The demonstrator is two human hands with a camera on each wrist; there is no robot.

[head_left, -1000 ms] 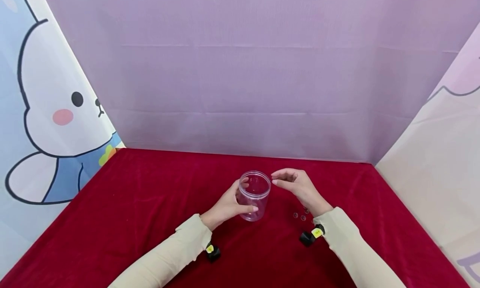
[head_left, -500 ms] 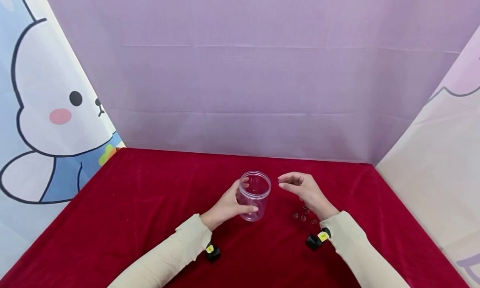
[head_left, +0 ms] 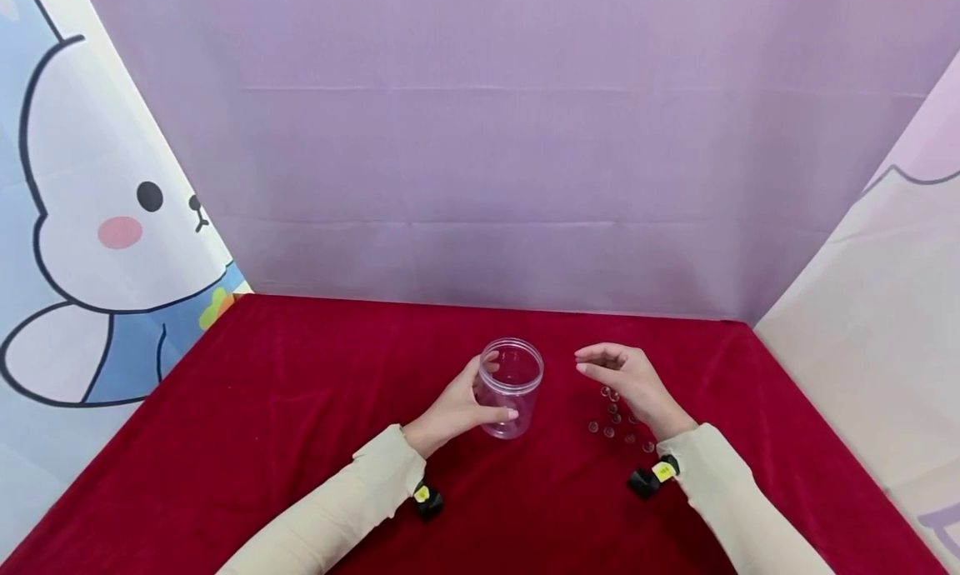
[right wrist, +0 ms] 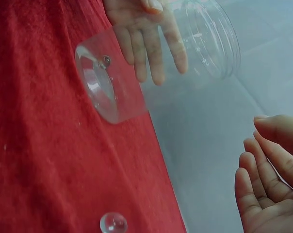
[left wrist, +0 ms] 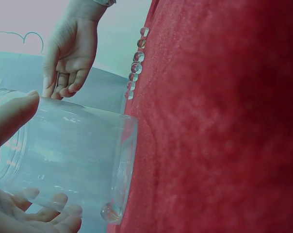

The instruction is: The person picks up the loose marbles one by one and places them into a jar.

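Observation:
A clear plastic jar (head_left: pixel 522 404) without a lid stands upright on the red cloth. My left hand (head_left: pixel 453 410) grips it from the left, thumb in front and fingers behind. One clear glass marble (right wrist: pixel 106 61) lies inside at the jar's bottom; the left wrist view shows this marble (left wrist: pixel 110 212) too. To the right of the jar, apart from it, my right hand (head_left: pixel 633 386) hovers with loosely bent fingers (right wrist: pixel 268 174) and nothing between them. Several clear marbles (head_left: pixel 609 432) lie scattered on the cloth below and beside that hand, some possibly hidden by it.
Red velvety cloth (head_left: pixel 300 417) covers the table. A lilac curtain (head_left: pixel 495 158) hangs behind its far edge. Printed panels flank it, one with a white cartoon animal (head_left: pixel 97 183) at the left, and a pale panel (head_left: pixel 892 325) at the right.
My right hand has drawn away from the jar's rim toward the right, uncovering more marbles on the cloth. The left hand and the jar stay in place.

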